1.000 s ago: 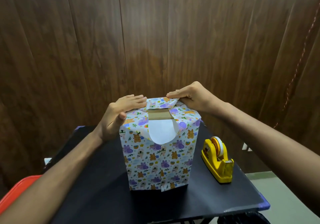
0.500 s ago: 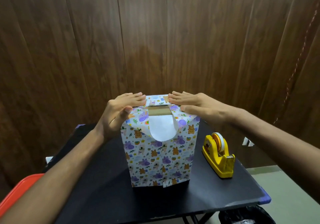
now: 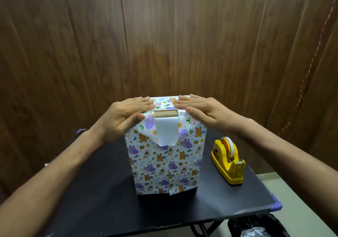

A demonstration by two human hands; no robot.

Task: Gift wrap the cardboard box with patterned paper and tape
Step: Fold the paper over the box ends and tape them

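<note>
While both hands pressed flat on its top, the box (image 3: 164,160) stood upright near the middle of the black table (image 3: 102,191).

Box look: tall, wrapped in white paper w/ purple, brown & green cartoon print; front face smooth, a paper seam ran down to a small notch at the bottom edge.

Top front: a strip of bare brown cardboard (image 3: 166,113) showed thru a gap in the paper; below it a white flap (image 3: 167,132), the paper's plain underside, hung down over the front w/ a rounded end.

Left hand (image 3: 126,116): fingers straight & together, palm down on the top's left side, thumb over the front upper corner; gripped nothing.

Right hand (image 3: 199,112): same on the top's right side, fingers straight, thumb along the front edge; gripped nothing.

Hands: apart, fingertips facing each other w/ a patch of printed paper between.

Tape holder (image 3: 228,161): yellow, roll in it, on the table just right of the box, not touching.

Edges: box well in from the table's front edge; tape holder near the right edge.

Open room: bare tabletop left of & in front of the box.

Behind: wood-panel wall (image 3: 146,44) close past the table's far side.
</note>
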